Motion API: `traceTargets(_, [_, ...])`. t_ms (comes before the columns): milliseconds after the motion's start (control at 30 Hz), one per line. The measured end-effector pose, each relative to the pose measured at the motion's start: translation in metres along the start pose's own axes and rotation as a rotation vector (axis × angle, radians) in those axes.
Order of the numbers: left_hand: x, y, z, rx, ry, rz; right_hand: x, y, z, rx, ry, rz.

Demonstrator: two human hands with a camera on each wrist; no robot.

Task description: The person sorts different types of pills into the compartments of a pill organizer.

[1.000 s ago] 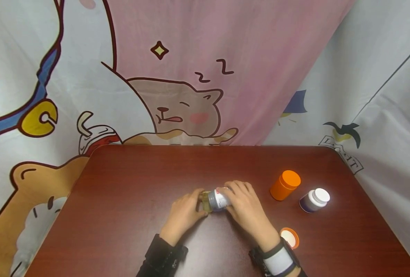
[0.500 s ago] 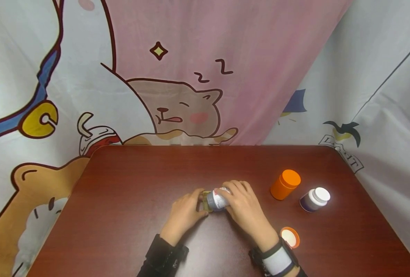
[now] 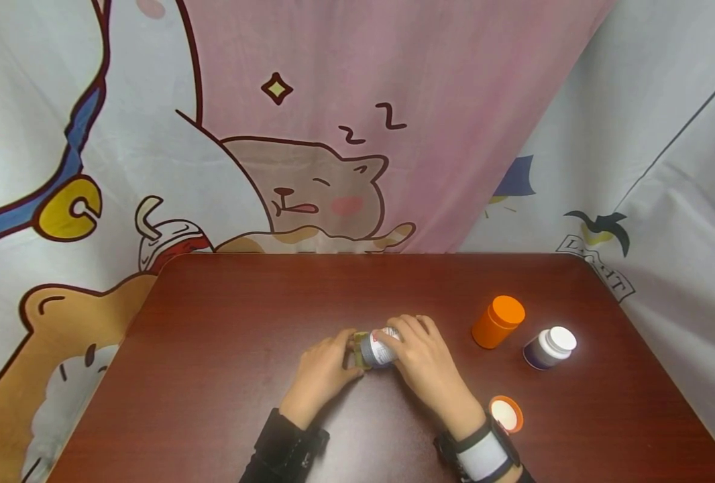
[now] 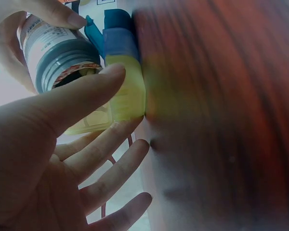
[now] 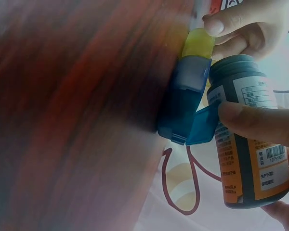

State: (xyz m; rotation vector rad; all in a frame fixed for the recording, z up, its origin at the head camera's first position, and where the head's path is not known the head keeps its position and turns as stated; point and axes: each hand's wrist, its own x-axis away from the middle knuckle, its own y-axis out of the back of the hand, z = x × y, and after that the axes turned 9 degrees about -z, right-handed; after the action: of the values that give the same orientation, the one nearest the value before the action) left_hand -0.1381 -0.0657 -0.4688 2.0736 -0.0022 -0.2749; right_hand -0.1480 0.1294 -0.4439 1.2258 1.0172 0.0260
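Observation:
In the head view my left hand (image 3: 318, 379) holds a pill organizer (image 4: 127, 89) on the table, thumb and fingertips at its yellow end. The organizer has see-through yellow, blue and teal compartments, and the teal lid (image 5: 204, 124) is raised. My right hand (image 3: 432, 365) grips a dark pill bottle (image 5: 243, 180) with an orange-and-white label. The uncapped bottle is tilted with its mouth facing left, over the organizer. Pale yellowish pieces (image 4: 89, 71) show inside the mouth. My left thumb hides part of the yellow section in the left wrist view.
An orange bottle (image 3: 496, 325) and a white bottle (image 3: 548, 349) with a dark label stand capped on the right of the brown table (image 3: 243, 302). An orange cap (image 3: 506, 414), white inside facing up, lies beside my right wrist. A printed curtain (image 3: 442, 134) hangs behind.
The dark bottle has shifted slightly left and turned a little in my right hand's grip. My left hand and the organizer stay in place.

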Motion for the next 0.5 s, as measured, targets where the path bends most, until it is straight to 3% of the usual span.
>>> traceTargets(500, [0.0001, 0.0003, -0.0008, -0.009, 0.0, 0.006, -0.0001, -0.0006, 0.0018, 0.005, 0.015, 0.004])
